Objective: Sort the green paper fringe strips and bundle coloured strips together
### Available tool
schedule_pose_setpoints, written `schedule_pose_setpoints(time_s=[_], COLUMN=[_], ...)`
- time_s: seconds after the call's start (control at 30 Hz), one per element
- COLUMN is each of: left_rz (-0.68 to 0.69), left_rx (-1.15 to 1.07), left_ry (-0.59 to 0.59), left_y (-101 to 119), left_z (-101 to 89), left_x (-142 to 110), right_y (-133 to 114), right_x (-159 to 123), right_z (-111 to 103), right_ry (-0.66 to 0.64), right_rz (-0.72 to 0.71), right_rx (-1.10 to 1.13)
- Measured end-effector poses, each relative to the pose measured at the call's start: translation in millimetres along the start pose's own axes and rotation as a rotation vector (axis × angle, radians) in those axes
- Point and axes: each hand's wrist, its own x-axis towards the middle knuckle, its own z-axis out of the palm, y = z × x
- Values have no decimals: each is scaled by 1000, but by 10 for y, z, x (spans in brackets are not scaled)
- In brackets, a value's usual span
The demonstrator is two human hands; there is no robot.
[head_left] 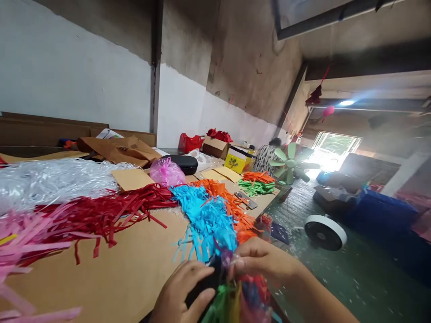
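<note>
My right hand (261,260) is closed in a pinch at a small purple strip (226,257), just above a blurred bundle of coloured strips (240,298) in green, yellow, red and blue. Left of that bundle is my left hand (185,289), its thumb and forefinger apart with nothing plainly between them. Something black shows behind its fingers; I cannot make out what. Directly beyond both hands lies a heap of light blue paper strips (207,217), with orange strips (232,204) along its right side.
Dark red strips (134,202), pink strips (33,242) and a pile of shiny white strands (60,179) cover the table's left. Farther back are a pink plastic bag (167,171), a black case (183,164) and a yellow box (239,160). A green-bladed fan (289,163) and a seated person are beyond.
</note>
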Motion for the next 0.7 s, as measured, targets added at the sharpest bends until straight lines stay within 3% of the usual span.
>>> schedule_pose_setpoints(time_s=[0.1,0.2,0.27,0.4,0.57,0.63,0.7], left_rz=[23,19,-12,-65,57,135,254], left_rx=[-97,-106,-105,-176,-162,61,378], left_ry=[-149,-254,-299,-302,-317,-172,128], left_y=[158,159,119,122,171,154,118], left_z=[47,55,-63,-367,-398,-378,-346], left_x=[226,222,165,128,183,163,96], right_y=[-39,-117,-175,-181,-55,-55,-78], right_x=[99,129,124,221,515,570,579], right_z=[77,119,135,157,187,211,263], right_ry=[-64,-118,-216,-425,-524,-517,-481], right_rz=[-28,-36,-25,-61,-317,-352,-370], right_rx=[-30,-48,-66,-112,33,103,175])
